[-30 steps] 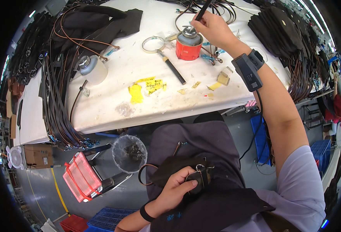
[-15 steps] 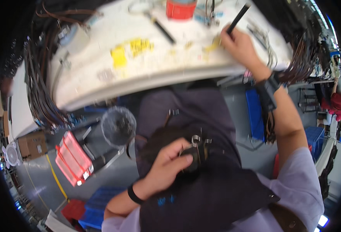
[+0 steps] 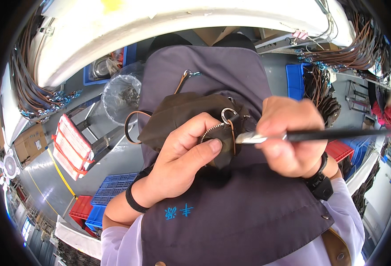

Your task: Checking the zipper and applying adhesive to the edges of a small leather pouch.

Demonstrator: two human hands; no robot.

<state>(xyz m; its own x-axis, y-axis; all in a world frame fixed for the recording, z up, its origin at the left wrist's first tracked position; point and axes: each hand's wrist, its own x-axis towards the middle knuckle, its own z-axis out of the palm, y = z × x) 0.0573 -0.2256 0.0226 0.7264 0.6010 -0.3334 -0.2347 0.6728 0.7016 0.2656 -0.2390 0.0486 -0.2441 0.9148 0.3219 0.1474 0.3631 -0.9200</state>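
Note:
A dark olive fabric bag (image 3: 171,117) lies across my lap on the purple-grey apron (image 3: 213,66). My left hand (image 3: 180,157) pinches its zippered end, thumb on top. Beside the thumb, a metal ring (image 3: 226,116) stands up at a narrow tab with a brown edge (image 3: 233,135). My right hand (image 3: 288,135) grips a flat brush with a black handle (image 3: 346,134). The brush's tip is at the tab's edge; whether it touches cannot be made out. A thin brown strap (image 3: 128,128) loops out at the bag's left, and another strap (image 3: 182,83) with a metal clip extends toward my knees.
The white worktable (image 3: 182,22) curves across beyond my knees. Bundles of brown straps (image 3: 25,84) hang at its left, more (image 3: 350,53) at its right. On the floor to the left are a clear-lined bin (image 3: 122,93), a blue crate (image 3: 113,188) and a red-strapped panel (image 3: 73,144).
My right hand has come back from the tabletop to the bag, bringing the brush to the tab. My left hand still holds the bag. The view has tilted down toward my lap.

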